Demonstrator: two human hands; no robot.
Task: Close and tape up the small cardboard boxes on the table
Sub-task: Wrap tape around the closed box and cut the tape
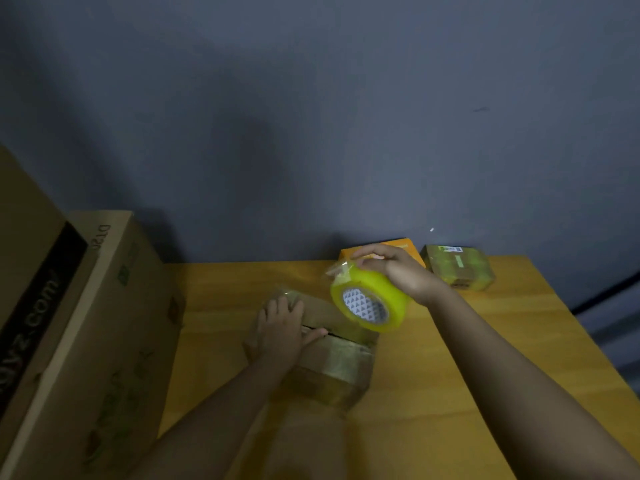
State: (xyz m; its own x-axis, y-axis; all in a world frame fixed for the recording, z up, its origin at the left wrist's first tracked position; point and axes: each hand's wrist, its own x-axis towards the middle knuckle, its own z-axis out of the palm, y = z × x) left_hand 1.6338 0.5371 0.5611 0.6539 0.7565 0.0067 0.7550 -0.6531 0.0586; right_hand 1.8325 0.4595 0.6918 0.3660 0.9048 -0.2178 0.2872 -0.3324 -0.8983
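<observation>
Left hand (280,327) flat on small cardboard box (322,355) at table (467,358) centre, fingers straight, pressing top flaps, thumb along dark flap seam. Right hand (398,268) above box, fingers curled round yellow-tinted tape roll (369,299), fingertips at loose tape end. Beyond right fingers: orange box (403,244), taped small box (459,268). Left of left fingers: big carton (86,323).

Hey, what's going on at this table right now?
A person is taping up a small cardboard box on a wooden table. The left hand lies on the box top beside the flap seam, which shows a dark gap. The right hand holds a roll of yellowish clear tape above the box. Two more small boxes, an orange box and a tape-wrapped box, sit by the wall; large cartons stand left.
</observation>
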